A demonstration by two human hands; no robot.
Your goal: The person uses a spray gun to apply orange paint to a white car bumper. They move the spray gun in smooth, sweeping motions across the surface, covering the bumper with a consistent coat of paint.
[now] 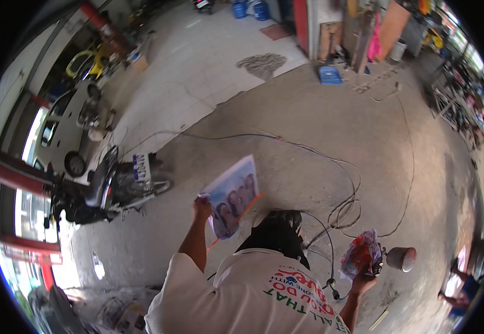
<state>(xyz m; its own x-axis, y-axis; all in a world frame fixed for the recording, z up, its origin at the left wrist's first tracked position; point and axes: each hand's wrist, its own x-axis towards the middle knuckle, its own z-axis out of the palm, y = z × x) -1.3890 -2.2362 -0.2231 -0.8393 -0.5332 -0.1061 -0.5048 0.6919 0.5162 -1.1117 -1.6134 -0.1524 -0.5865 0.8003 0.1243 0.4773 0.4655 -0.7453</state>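
Observation:
My left hand (202,208) is closed on the upper left edge of a printed sheet (235,195). The sheet hangs tilted, with a blue background, a picture of several people and an orange strip along its lower edge. Out to the right, my right hand (363,283) grips a spray gun (380,266) with a grey, red-smeared cup (402,259) on its side. A crumpled, red-stained paper or cloth (361,254) sits against the gun and partly hides it. A dark hose (331,261) with a fitting runs close to my right hand.
Loops of hose (345,214) lie on the concrete floor ahead. A parked motorbike (119,183) and a white car (64,133) stand left. A blue tray (330,75) lies far ahead, metal clutter (456,108) far right. Another person (465,292) is at the lower right rim.

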